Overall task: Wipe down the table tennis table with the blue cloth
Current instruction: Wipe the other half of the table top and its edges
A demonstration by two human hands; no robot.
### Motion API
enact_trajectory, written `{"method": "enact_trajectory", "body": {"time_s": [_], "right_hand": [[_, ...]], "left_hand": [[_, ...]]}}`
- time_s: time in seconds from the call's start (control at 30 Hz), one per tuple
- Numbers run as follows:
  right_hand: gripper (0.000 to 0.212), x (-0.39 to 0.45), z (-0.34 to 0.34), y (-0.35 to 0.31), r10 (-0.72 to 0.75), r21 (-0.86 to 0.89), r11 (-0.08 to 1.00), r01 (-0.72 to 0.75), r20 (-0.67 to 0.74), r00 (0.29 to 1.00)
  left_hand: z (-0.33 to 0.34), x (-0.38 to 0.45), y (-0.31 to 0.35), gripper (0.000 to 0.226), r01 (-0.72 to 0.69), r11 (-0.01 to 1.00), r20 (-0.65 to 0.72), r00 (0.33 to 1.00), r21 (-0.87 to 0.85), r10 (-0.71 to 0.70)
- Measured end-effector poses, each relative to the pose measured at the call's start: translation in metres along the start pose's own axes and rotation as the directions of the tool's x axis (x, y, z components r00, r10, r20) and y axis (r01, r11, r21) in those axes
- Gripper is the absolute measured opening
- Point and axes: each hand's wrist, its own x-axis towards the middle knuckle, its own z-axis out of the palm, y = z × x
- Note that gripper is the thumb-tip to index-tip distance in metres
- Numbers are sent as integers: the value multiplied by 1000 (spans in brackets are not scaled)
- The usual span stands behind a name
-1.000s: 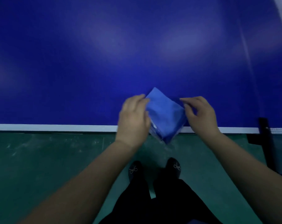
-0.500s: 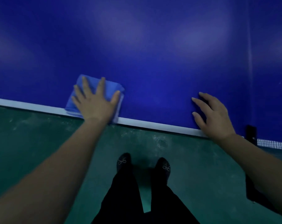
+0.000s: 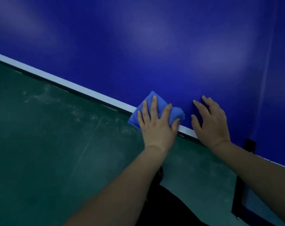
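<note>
Nearest to me, at the bottom of the head view, I see dark trousers (image 3: pixel 168 207) between two bare forearms that reach up and away from the camera. Under them lies a scuffed green floor (image 3: pixel 48 144), which fills the lower left. At the lower right, a dark frame with pale netting (image 3: pixel 256 207) stands just beside the right forearm. Further out, the left hand (image 3: pixel 158 126) lies flat on a folded blue cloth (image 3: pixel 174 114), its fingers (image 3: pixel 154 103) straight and spread, pressing the cloth onto the near edge of the desk (image 3: pixel 138 46). The cloth sits across the white edge line (image 3: pixel 73 86), with one corner hanging a little past the edge over the floor. Just to its right, apart from the cloth, the right hand (image 3: pixel 212 126) rests on the desk surface with its fingers loosely spread, slightly bent, holding nothing. A small dark bracket (image 3: pixel 250 144) shows at the desk edge, right of that wrist. Beyond the hands, the deep blue desk surface runs away, with soft pale reflections across it and a faint line on the far right.
</note>
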Motion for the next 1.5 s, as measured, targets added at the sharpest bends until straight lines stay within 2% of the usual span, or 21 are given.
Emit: {"method": "enact_trajectory", "body": {"time_s": [0.1, 0.23, 0.3, 0.37, 0.43, 0.5, 0.63, 0.7, 0.77, 0.87, 0.93, 1.0, 1.07, 1.13, 1.2, 1.27, 1.33, 1.5], "right_hand": [[49, 0, 1, 0, -5, -12, 1000, 5, -15, 1000], [47, -1, 2, 2, -14, -10, 1000, 13, -41, 999], [46, -1, 3, 1, -24, -18, 1000, 23, -52, 998], [46, 0, 2, 0, -32, -14, 999, 32, -65, 997], [46, 0, 2, -1, -29, -10, 1000, 29, -77, 997], [45, 0, 2, -2, -29, -13, 1000, 28, -85, 996], [46, 1, 2, -1, -28, -3, 1000, 28, -84, 996], [46, 1, 2, -1, -24, 5, 1000, 25, -82, 996], [46, 2, 2, -1, -21, 9, 1000, 21, -80, 997], [45, 1, 0, -1, -22, 16, 1000, 23, -73, 997], [46, 0, 0, -2, -23, 25, 999, 24, -61, 998], [46, 0, -1, -3, -28, 32, 999, 29, -31, 999], [46, 0, -2, -3, -52, 37, 998, 52, 1, 999], [46, 2, -4, -2, -87, 30, 996, 87, 17, 996], [46, 3, -5, -1, -109, 24, 994, 108, 26, 994], [46, 4, -5, -1, -119, 30, 993, 118, 30, 992], [46, 5, -3, -1, -129, 23, 991, 128, 20, 991], [45, 8, 0, 0, -155, 15, 988, 156, -19, 988]], "left_hand": [[-4, 12, -14, 52, 70, 998, -42, 997, -7, -70], [-24, 47, -64, 51, 277, 960, -152, 948, -51, -281], [-29, 54, -80, 51, 294, 953, -152, 941, -72, -301], [-27, 50, -74, 52, 205, 979, -130, 970, -15, -205], [-20, 41, -49, 54, 35, 997, -66, 997, 75, -30], [-10, 37, -20, 55, -93, 990, 10, 996, 108, 92], [-8, 69, 10, 52, -97, 993, 81, 992, 62, 92], [-17, 95, 4, 51, -1, 999, 53, 999, 40, -1], [-28, 114, -17, 49, 171, 985, -19, 985, 6, -171], [-37, 105, -55, 43, 402, 914, -161, 900, -55, -405], [-35, 81, -72, 37, 445, 878, -271, 836, -175, -478], [-29, 56, -78, 33, 345, 844, -358, 790, -410, -497], [-21, 30, -74, 30, 188, 751, -395, 756, -633, -522], [-5, 1, -63, 27, 127, 592, -356, 692, -796, -627], [23, -32, -47, 23, 200, 386, -196, 604, -901, -772], [56, -64, -21, 21, 290, 197, -8, 545, -936, -839], [77, -87, 18, 24, 266, 104, 65, 556, -958, -828], [97, -88, 111, 36, 91, -165, 187, 575, -982, -797]]}}
